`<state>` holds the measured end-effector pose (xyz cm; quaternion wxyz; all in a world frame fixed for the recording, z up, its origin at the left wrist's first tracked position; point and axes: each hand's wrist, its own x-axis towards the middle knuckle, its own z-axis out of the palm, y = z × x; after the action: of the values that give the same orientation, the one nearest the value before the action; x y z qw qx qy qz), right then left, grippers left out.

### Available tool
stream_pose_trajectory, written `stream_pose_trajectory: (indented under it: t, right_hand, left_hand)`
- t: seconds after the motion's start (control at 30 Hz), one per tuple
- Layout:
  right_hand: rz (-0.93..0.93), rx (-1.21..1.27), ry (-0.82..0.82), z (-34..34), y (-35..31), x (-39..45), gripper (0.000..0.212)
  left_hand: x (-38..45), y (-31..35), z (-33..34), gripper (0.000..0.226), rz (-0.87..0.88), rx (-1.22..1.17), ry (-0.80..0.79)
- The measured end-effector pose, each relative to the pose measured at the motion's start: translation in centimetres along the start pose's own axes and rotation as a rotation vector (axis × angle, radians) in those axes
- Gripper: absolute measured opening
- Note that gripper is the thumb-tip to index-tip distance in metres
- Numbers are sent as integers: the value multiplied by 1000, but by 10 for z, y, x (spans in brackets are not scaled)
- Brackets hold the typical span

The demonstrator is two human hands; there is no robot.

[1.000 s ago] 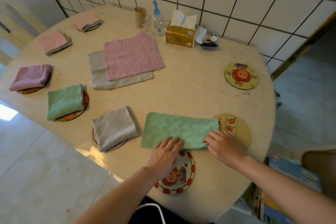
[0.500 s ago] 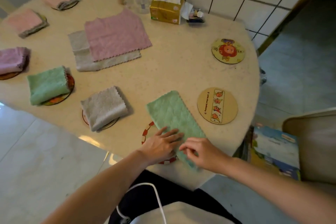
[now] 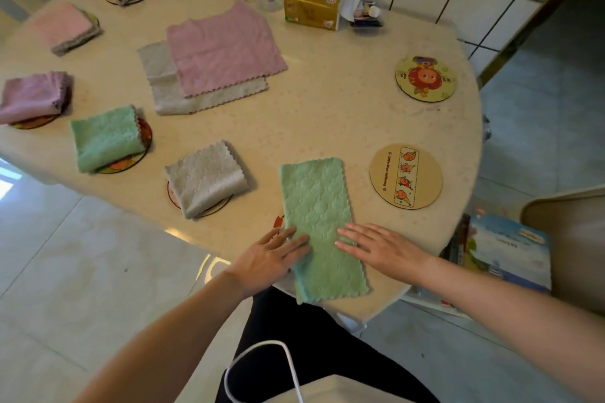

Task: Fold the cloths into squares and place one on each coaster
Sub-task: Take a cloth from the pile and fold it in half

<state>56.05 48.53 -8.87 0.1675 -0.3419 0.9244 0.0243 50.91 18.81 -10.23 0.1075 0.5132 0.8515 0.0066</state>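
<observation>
The green cloth, folded once into a long strip, lies on the worktop near its front edge, its near end over a mostly hidden coaster. The left hand rests flat on the strip's left edge, fingers straight; the right hand lies flat with its fingertips on the right edge. Neither grasps it. The cloth looks light, soft and limp, likely to sag and slide on the smooth top, so it is best taken by pinching both far corners and bringing them to the near end while it is pinned. Two bare coasters wait to the right.
</observation>
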Motion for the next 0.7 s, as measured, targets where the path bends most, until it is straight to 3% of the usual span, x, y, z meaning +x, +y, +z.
stream_pose_trajectory:
  t: [0.13,0.23,0.37,0.53,0.6,0.7]
  right_hand:
    - [-9,-27,18,3,2,2,72]
    - [-16,-27,29,6,4,2,72]
    - [-32,-13,9,7,9,3,77]
    - [15,159,74,4,15,6,70]
    - [76,366,152,2,14,10,63]
    - [304,861,271,-16,12,19,37]
  left_hand:
    - [6,21,1,89,-61,53,-82]
    - [12,31,0,75,-78,74,-147]
    - [16,22,2,64,-5,117,-119]
    - [19,3,-10,52,29,-114,-21]
    - [21,2,-30,43,-116,-292,6]
    - [34,-1,-57,39,-523,-655,-58]
